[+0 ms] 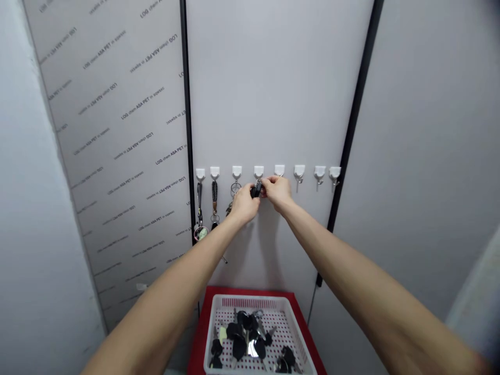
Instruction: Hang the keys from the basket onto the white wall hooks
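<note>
A row of white adhesive hooks (299, 171) runs across the pale panel. Just below one near the middle, my left hand (246, 203) pinches a black key (256, 189). My right hand (277, 191) is closed at the key's upper right side, its fingertips at the small metal ring by the hook (259, 171). Whether the ring is over the hook cannot be made out. Left of my hands, a key ring (236, 187) hangs from another hook, its lower part behind my left hand. Two key straps (214, 197) hang farther left, one ending in a pink-rimmed charm (201, 233).
Below my hands, a white perforated basket (287, 317) holds several black-headed keys (244, 333) and stands on a red surface (201, 333). Black strips (353, 120) border the panel on both sides. Film with printed lettering (117, 130) covers the panel at left.
</note>
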Tool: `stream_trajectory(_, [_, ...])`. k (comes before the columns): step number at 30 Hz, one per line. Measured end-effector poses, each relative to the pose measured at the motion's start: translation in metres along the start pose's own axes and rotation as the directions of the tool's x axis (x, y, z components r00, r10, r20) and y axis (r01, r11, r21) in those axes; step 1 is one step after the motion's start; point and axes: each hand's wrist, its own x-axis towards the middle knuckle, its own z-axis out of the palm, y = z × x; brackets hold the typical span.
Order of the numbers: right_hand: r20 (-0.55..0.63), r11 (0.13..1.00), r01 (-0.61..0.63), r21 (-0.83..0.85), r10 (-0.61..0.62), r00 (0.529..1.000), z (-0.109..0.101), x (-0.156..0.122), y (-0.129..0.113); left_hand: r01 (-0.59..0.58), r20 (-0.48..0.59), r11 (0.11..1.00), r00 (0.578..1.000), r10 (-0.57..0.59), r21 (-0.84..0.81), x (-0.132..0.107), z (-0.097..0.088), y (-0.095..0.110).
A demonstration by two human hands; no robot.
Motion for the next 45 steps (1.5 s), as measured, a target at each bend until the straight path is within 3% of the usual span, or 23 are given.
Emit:
stream_trajectory(5, [0.027, 0.996, -0.019, -0.086, 0.022, 0.999, 0.002, 0.007, 0.011, -0.002, 0.018, 1.0, 1.0, 0.002, 0.013, -0.002, 0.002, -0.004])
stream_trajectory(9, [0.064, 0.978, 0.077, -0.192, -0.066, 0.996, -0.009, -0.003, 0.029, -0.113, -0.009, 0.993, 0.994, 0.113, -0.033, -0.03, 0.004, -0.012])
stream_trajectory(12, [0.109, 0.951, 0.102, -0.292, -0.073, 0.991, -0.023, -0.032, 0.053, -0.186, 0.034, 0.979, 0.981, 0.19, -0.083, -0.066, 0.009, -0.024])
stream_trajectory(15, [0.225, 0.94, 0.069, -0.335, 0.009, 0.974, -0.036, -0.082, 0.088, -0.119, 0.144, 0.986, 0.98, 0.135, -0.116, -0.109, 0.023, -0.047])
stream_trajectory(18, [0.431, 0.922, 0.032, -0.385, 0.148, 0.89, -0.046, -0.142, 0.13, 0.044, 0.323, 0.998, 0.946, -0.03, -0.036, -0.156, 0.044, -0.077])
stream_trajectory(22, [0.613, 0.863, 0.087, -0.497, 0.279, 0.739, -0.054, -0.205, 0.173, 0.12, 0.574, 0.975, 0.792, -0.208, 0.188, -0.205, 0.069, -0.108])
stream_trajectory(24, [0.635, 0.799, 0.161, -0.579, 0.318, 0.704, -0.056, -0.219, 0.184, 0.094, 0.609, 0.959, 0.754, -0.245, 0.269, -0.216, 0.075, -0.115])
stream_trajectory(26, [0.634, 0.751, 0.191, -0.632, 0.359, 0.685, -0.058, -0.224, 0.189, 0.085, 0.605, 0.948, 0.752, -0.264, 0.308, -0.22, 0.078, -0.117])
stream_trajectory(30, [0.64, 0.753, 0.15, -0.641, 0.416, 0.646, -0.058, -0.222, 0.192, 0.125, 0.608, 0.934, 0.729, -0.315, 0.334, -0.215, 0.079, -0.116])
stream_trajectory(34, [0.653, 0.815, 0.093, -0.573, 0.385, 0.652, -0.058, -0.223, 0.191, 0.156, 0.616, 0.938, 0.719, -0.322, 0.308, -0.215, 0.08, -0.119])
stream_trajectory(39, [0.551, 0.81, 0.057, -0.584, 0.343, 0.76, -0.056, -0.221, 0.186, 0.161, 0.573, 0.952, 0.768, -0.286, 0.259, -0.218, 0.082, -0.123])
stream_trajectory(42, [0.569, 0.827, 0.072, -0.557, 0.317, 0.758, -0.053, -0.219, 0.183, 0.162, 0.589, 0.958, 0.76, -0.275, 0.238, -0.219, 0.083, -0.124])
stream_trajectory(45, [0.571, 0.854, 0.077, -0.515, 0.275, 0.773, -0.049, -0.22, 0.182, 0.178, 0.561, 0.962, 0.784, -0.266, 0.207, -0.221, 0.084, -0.126])
